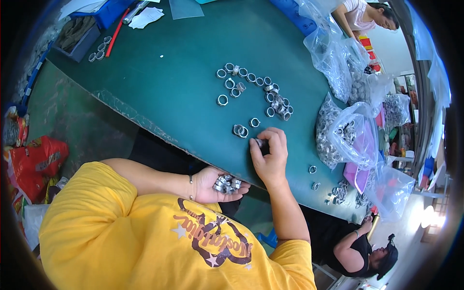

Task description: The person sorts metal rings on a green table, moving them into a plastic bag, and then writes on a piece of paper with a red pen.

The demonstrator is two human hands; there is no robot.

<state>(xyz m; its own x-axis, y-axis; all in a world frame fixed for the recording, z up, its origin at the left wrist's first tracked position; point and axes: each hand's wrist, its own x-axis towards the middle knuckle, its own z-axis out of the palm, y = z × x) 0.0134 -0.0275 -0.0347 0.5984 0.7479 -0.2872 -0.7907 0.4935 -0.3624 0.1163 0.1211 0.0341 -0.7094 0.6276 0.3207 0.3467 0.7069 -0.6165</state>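
My left hand (209,186) lies palm up at the table's near edge, its fingers curled around a small heap of silvery metal ring clamps (226,184). Above the table surface, my right hand (270,157) is closed, thumb toward the fingers. Something dark shows between them, too hidden to name. Just beyond the right fingertips are two overlapping ring clamps (240,131) and a single ring clamp (254,123). Farther back, several more rings form a loose line, ending at the right in a piled cluster (279,105).
Clear plastic bags (333,130) full of metal rings line the green table's (159,92) right side. A red stick (117,35) and a grey bin (77,41) are far left. One person (365,17) is at the far right, another (357,251) at the near right.
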